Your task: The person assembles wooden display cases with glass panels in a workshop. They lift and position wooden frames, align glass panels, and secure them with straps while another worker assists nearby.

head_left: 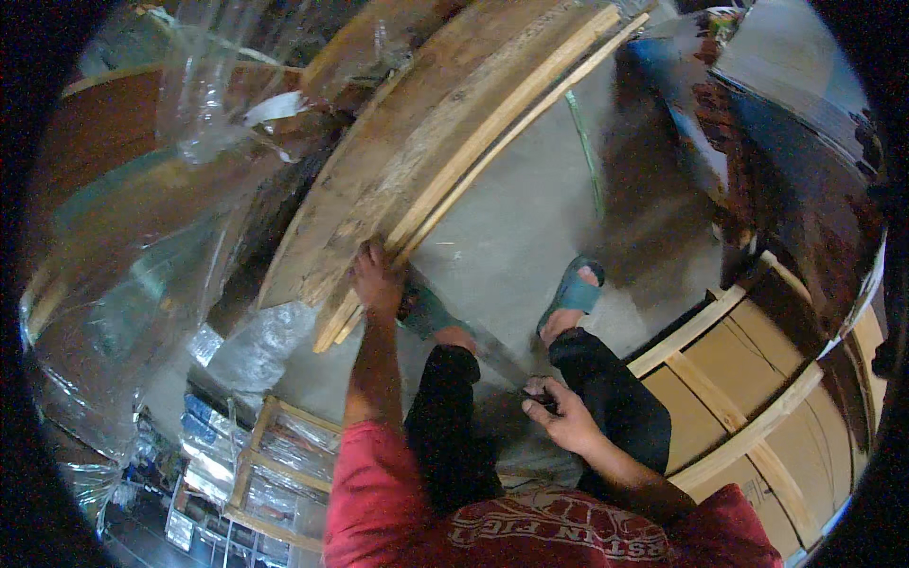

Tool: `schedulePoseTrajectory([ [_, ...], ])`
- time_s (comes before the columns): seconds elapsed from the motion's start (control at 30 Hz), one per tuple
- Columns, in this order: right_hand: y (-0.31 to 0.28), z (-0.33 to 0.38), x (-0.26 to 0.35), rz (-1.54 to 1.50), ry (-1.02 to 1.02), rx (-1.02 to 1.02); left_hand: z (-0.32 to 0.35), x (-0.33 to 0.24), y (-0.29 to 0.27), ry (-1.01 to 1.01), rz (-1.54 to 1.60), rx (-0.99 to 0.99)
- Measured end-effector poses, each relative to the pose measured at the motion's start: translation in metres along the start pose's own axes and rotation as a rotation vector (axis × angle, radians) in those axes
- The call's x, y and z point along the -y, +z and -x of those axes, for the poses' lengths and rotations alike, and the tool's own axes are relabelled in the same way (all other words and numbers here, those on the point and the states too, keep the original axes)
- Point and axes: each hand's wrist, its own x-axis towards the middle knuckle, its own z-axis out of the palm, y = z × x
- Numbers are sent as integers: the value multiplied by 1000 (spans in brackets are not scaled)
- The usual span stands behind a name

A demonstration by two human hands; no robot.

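Note:
My left hand [378, 278] is closed over the near end of thin wooden slats [478, 156], which lean against a wide, weathered wooden panel [379, 180]. My right hand [561, 414] is closed around the dark handle of what looks like a handsaw. Its long grey blade [490, 352] runs up and left toward the slats beside my left hand. Motion and dim light blur the blade, and I cannot tell whether its tip touches the wood.
My feet in green sandals [576, 293] stand on the grey floor [502, 227]. Plastic-wrapped furniture [123, 256] crowds the left. A wood-framed cardboard crate [729, 379] is at the lower right. A green strap [585, 151] lies ahead, and a wrapped wooden frame [275, 473] stands lower left.

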Motion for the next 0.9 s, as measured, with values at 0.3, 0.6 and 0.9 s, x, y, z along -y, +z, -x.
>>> schedulePoseTrajectory([
  [0.3,12,10,-21,-34,110,13,17,-23,-123,47,151,79],
  [0.6,-23,57,106,544,-592,-109,120,-77,-344,-9,72,217],
  [0.9,34,138,270,1246,-1078,4,252,-31,-511,157,-230,234],
])
